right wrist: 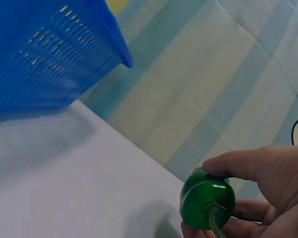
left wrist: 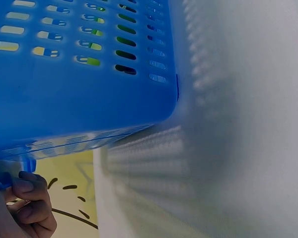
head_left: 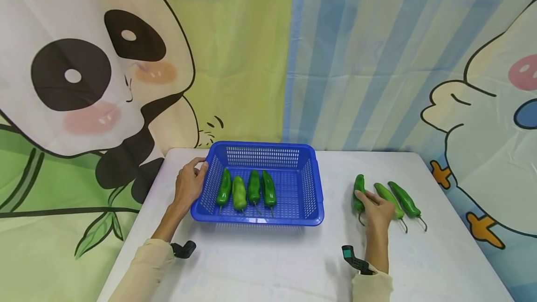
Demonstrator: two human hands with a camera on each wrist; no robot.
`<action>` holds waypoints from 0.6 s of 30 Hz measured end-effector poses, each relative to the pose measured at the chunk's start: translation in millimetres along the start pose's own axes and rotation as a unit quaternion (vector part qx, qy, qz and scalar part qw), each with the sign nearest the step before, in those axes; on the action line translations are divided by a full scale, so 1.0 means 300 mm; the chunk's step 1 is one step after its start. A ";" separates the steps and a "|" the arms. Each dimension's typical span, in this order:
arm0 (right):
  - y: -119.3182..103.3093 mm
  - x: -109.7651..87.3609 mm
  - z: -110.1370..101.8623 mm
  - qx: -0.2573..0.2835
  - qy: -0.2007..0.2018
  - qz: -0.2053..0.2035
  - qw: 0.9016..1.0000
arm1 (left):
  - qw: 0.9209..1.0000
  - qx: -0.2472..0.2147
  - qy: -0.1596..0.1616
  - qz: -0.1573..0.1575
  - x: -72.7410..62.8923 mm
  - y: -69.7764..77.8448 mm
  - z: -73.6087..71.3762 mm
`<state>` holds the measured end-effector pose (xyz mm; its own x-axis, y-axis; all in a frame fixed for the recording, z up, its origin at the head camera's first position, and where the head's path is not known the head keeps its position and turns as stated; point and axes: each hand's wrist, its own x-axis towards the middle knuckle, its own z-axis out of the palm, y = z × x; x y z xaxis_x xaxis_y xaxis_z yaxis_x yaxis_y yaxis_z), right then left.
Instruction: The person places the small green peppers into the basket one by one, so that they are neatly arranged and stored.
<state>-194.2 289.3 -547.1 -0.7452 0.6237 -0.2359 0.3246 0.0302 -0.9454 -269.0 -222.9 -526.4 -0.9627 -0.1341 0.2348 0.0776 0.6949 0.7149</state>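
Note:
A blue plastic basket (head_left: 257,220) stands on the white table, with several green chili peppers (head_left: 253,188) side by side in its left and middle part, stems toward me. My left hand (head_left: 190,183) holds the basket's left rim; in the left wrist view its fingers (left wrist: 35,210) curl under that rim. To the right of the basket, my right hand (head_left: 377,209) pinches a dark green chili pepper (head_left: 359,185) between thumb and fingers. The right wrist view shows this pepper (right wrist: 206,201) stem end first. Beside the right hand lie a lighter green pepper (head_left: 388,195) and a darker one (head_left: 404,198).
The white table (head_left: 260,264) ends at the back against a printed curtain (head_left: 356,59) with a panda at left. A black strap device sits on each wrist. Table surface lies between the basket and the right hand.

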 end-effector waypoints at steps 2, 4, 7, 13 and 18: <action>-0.009 -0.001 -0.003 0.022 -0.021 0.026 0.999 | 1.000 -0.002 0.000 -0.001 0.001 0.000 0.001; -0.014 -0.002 -0.004 0.041 -0.038 0.038 0.998 | 1.000 -0.002 0.000 -0.002 0.001 0.000 0.001; -0.018 0.000 -0.004 0.080 -0.057 0.043 0.994 | 1.000 -0.003 0.000 -0.003 0.001 0.000 0.002; -0.028 -0.009 -0.002 0.112 -0.078 0.056 0.989 | 1.000 -0.003 -0.004 -0.001 0.003 0.000 0.003; -0.053 -0.021 0.007 0.117 -0.096 0.052 0.987 | 1.000 0.000 -0.001 0.000 0.003 0.002 0.003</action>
<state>-195.8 283.1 -531.1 -0.8193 0.4535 -0.3509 0.2777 -0.2216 -0.9347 -270.1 -222.1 -526.3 -0.9633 -0.1333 0.2329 0.0770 0.6942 0.7156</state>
